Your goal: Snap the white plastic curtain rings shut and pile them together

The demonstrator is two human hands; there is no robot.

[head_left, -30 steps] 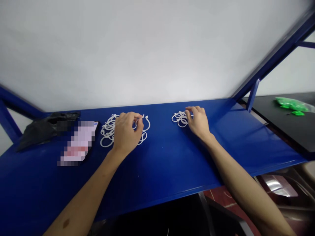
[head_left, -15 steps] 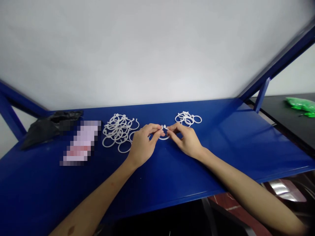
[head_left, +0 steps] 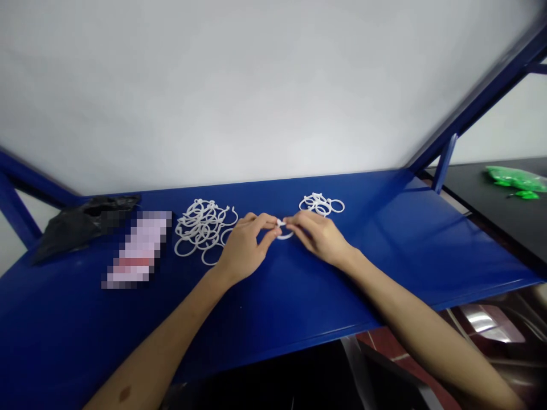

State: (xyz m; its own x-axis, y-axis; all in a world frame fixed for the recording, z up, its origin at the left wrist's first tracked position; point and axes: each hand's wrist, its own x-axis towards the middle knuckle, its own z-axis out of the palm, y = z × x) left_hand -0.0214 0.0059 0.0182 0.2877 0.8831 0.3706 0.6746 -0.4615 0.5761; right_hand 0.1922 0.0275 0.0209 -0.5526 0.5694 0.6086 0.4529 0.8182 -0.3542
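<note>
A white plastic curtain ring [head_left: 284, 236] is held between my two hands, above the blue tabletop. My left hand [head_left: 249, 242] pinches its left end with thumb and forefinger. My right hand [head_left: 318, 234] pinches the right end. The ring's knobbed ends meet or nearly meet between the fingertips, which partly cover them. Left of my left hand lies a tangled pile of similar white rings [head_left: 200, 228], some showing open ends with small knobs. A smaller group of white rings [head_left: 318, 204] lies just beyond my right hand.
At the left of the blue table [head_left: 273, 319] are a pixelated pinkish rectangular object [head_left: 141, 245] and a crumpled black plastic bag [head_left: 72, 228]. Blue frame bars [head_left: 444, 162] rise at both sides. A green item in clear plastic [head_left: 517, 179] sits on a dark surface at right.
The ring's ends, seen apart earlier, are now drawn together between my fingertips. My hands are slightly closer to each other. The whole view has shifted a little.
</note>
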